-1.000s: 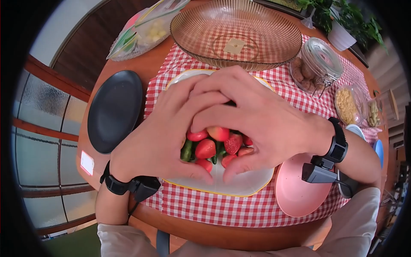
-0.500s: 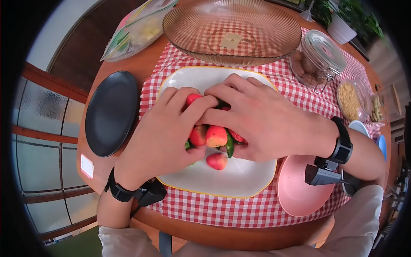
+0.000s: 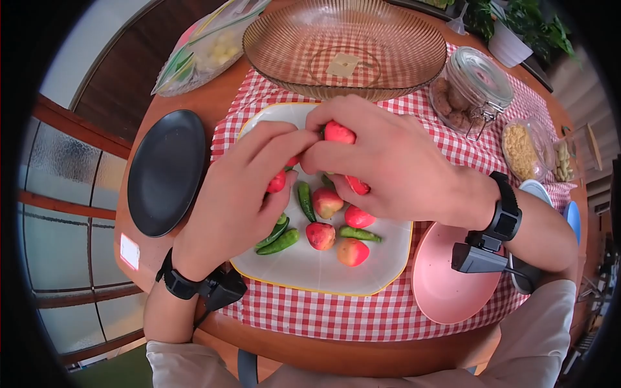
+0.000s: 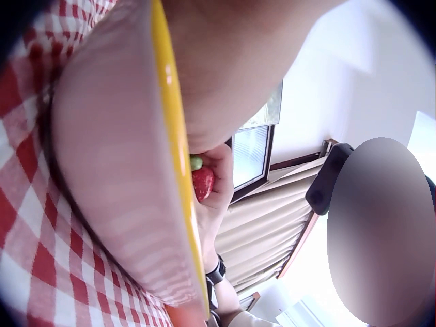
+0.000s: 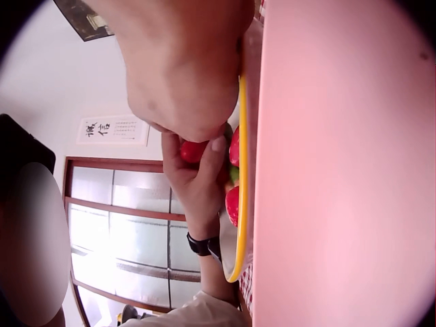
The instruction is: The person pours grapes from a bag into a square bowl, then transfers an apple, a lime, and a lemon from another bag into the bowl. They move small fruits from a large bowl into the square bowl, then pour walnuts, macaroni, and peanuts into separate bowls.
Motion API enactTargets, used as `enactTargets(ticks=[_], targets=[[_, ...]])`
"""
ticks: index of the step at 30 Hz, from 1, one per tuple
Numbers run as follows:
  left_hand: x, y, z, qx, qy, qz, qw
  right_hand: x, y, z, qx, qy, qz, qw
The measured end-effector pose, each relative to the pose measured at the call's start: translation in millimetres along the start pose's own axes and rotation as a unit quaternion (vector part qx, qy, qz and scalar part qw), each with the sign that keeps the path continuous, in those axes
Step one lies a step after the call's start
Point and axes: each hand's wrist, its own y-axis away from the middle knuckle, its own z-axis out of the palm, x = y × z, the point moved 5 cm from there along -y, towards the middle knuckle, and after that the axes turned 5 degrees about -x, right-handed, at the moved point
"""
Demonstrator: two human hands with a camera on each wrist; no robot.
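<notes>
A white dish with a yellow rim (image 3: 323, 281) holds strawberries (image 3: 320, 236) and green chili peppers (image 3: 278, 242), spread over its middle and near side. Over its left half, my left hand (image 3: 223, 194) has its fingers curled round a strawberry (image 3: 277, 182), which shows between thumb and fingers. My right hand (image 3: 398, 168) is curled above the dish's right half; one strawberry (image 3: 339, 133) shows between its fingers and another (image 3: 358, 185) under its thumb side. The fingertips of both hands meet near the middle. In the left wrist view, the dish's side (image 4: 122, 170) hides most of the contents.
Beyond the dish stands a large ribbed amber bowl (image 3: 284, 55). A black oval plate (image 3: 167, 171) lies left, a pink plate (image 3: 453, 278) right. Farther right are a clip-top glass jar (image 3: 475, 84) and a tub of yellow bits (image 3: 519, 150). Zip bags (image 3: 207, 55) lie back left.
Both hands were cupped over a pile of strawberries and peppers, then gathered some up. Now several lie spread on the dish, and the hands sit slightly higher in view.
</notes>
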Motion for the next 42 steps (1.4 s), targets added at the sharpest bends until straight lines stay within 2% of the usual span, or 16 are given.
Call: enactTargets(ticks=[2,6,9,11,12,16,19,21,25,29,31,35,37,39,40,42], targets=[[-1,2,-8,0.055,0.039,0.043,0.997,1,-1,-6,0.084,-0.061,-0.027,0.994],[8,3,-16,0.038,0.125,0.083,0.988,-6,-3,-23,0.113,-0.158,-0.074,0.978],[10,0,-10,0.002,0.193,0.108,0.975,-11,-5,-21,0.088,-0.206,-0.106,0.969],[8,2,1,-0.098,0.096,0.081,0.987,-15,-6,-11,0.039,-0.231,-0.121,0.965],[11,2,0,-0.131,0.069,0.061,0.987,-15,-5,-8,-0.03,-0.21,-0.094,0.973],[12,4,6,-0.095,0.014,0.051,0.994,-15,1,0,-0.088,-0.158,-0.102,0.978],[13,2,8,-0.075,0.006,0.043,0.996,-14,2,8,-0.115,-0.124,-0.066,0.983],[10,3,9,-0.08,-0.024,-0.001,0.997,-7,1,12,-0.076,-0.12,-0.009,0.99],[10,1,8,-0.059,-0.019,-0.002,0.998,-5,-1,13,-0.054,-0.076,0.026,0.995],[4,4,9,-0.033,0.015,-0.037,0.999,-2,-1,12,-0.047,-0.072,0.025,0.996],[1,4,8,-0.016,0.026,-0.038,0.999,-5,-1,4,0.005,-0.048,-0.016,0.999],[6,3,-1,0.038,0.027,0.014,0.999,-3,-3,-2,0.022,-0.064,-0.025,0.997],[7,3,-8,0.062,0.042,0.021,0.997,-3,-3,-9,0.094,-0.11,-0.06,0.988],[13,4,-15,0.075,0.066,0.131,0.986,-6,-2,-16,0.096,-0.142,-0.069,0.983],[10,4,-17,0.076,0.065,0.13,0.986,-7,-2,-20,0.099,-0.174,-0.076,0.977],[4,4,-11,0.002,0.117,0.124,0.985,-10,-4,-22,0.092,-0.173,-0.082,0.977]])
